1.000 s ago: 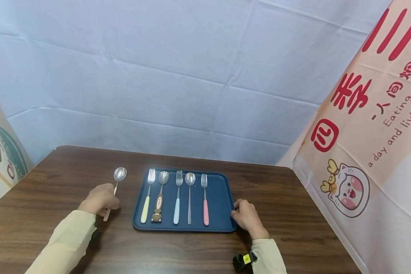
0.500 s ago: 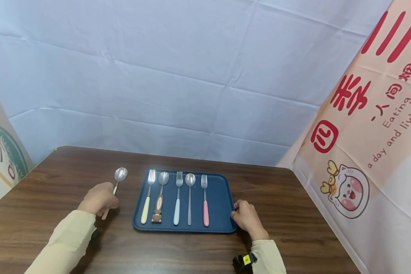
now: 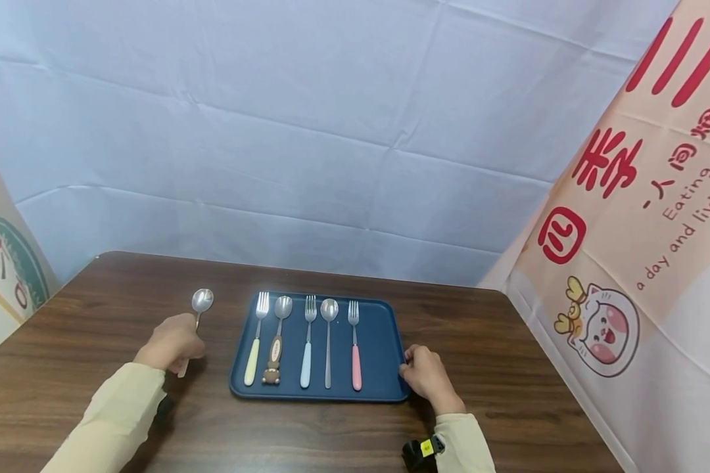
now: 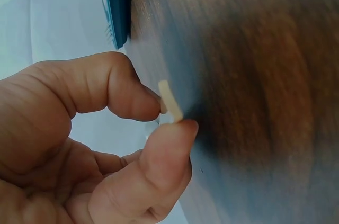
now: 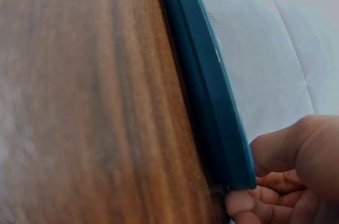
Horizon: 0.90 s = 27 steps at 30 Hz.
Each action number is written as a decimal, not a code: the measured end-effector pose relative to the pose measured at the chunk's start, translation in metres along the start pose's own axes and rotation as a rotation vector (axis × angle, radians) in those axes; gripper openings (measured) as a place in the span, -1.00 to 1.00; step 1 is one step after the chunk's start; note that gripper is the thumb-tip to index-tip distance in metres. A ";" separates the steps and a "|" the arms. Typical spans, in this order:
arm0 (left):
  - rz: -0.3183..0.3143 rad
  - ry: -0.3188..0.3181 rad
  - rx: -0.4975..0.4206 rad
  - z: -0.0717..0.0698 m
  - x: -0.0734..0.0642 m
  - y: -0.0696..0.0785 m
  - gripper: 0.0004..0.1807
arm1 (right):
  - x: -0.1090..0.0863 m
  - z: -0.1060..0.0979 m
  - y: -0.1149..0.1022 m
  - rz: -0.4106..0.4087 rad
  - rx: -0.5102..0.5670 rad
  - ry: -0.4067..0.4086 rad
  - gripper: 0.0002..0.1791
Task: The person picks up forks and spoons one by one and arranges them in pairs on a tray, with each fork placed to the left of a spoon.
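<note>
On the left of the table, my left hand [image 3: 173, 343] pinches the pale cream handle of a spoon [image 3: 202, 300] between thumb and fingers. The silver bowl points away from me, and the hand covers most of the handle. Close up in the left wrist view, the handle end of the spoon [image 4: 168, 99] sticks out past the fingertips. My right hand [image 3: 427, 376] holds the right edge of a dark blue tray [image 3: 381, 348], near its front corner. In the right wrist view the thumb lies at the rim of the tray [image 5: 212, 102], other fingers lower down.
Lying side by side on the tray are a yellow-handled fork [image 3: 251, 361], a bear-handled spoon [image 3: 274, 351], a blue-handled fork [image 3: 306, 364], a plain metal spoon [image 3: 328, 355] and a pink-handled fork [image 3: 355, 366]. A pale cloth [image 3: 272, 131] hangs behind the brown table [image 3: 260, 433].
The spoon in my left hand has turned slightly, its bowl shifting a little to the left. My right hand and the tray stay where they were.
</note>
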<state>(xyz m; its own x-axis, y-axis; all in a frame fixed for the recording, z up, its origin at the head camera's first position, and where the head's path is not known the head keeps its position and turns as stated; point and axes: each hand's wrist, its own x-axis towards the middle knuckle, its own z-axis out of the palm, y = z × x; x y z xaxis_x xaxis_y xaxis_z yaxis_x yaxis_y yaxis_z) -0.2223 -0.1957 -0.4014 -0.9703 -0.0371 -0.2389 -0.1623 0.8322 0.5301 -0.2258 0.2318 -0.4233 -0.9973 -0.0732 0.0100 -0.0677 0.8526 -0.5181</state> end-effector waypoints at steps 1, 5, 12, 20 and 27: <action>-0.001 0.003 -0.002 0.000 0.000 0.000 -0.91 | 0.000 0.000 0.000 0.000 0.000 0.001 -0.79; -0.002 0.010 -0.001 -0.002 -0.001 0.000 -0.91 | 0.001 0.001 0.001 0.000 -0.002 0.000 -0.77; 0.011 0.021 0.002 -0.012 -0.001 0.003 -0.93 | 0.001 0.000 0.001 -0.003 -0.002 0.003 -0.80; 0.018 0.027 0.002 -0.012 -0.001 0.004 -0.95 | 0.000 -0.001 0.000 0.004 -0.001 0.005 -0.78; 0.026 0.043 0.002 -0.010 -0.001 0.003 -0.93 | 0.000 -0.001 0.000 -0.005 -0.007 0.016 -0.79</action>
<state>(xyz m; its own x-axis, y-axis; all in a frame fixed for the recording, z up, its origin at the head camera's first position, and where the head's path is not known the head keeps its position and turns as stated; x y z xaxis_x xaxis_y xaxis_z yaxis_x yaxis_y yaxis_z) -0.2234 -0.1983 -0.3914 -0.9810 -0.0389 -0.1901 -0.1366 0.8345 0.5339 -0.2259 0.2324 -0.4228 -0.9973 -0.0694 0.0260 -0.0729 0.8557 -0.5123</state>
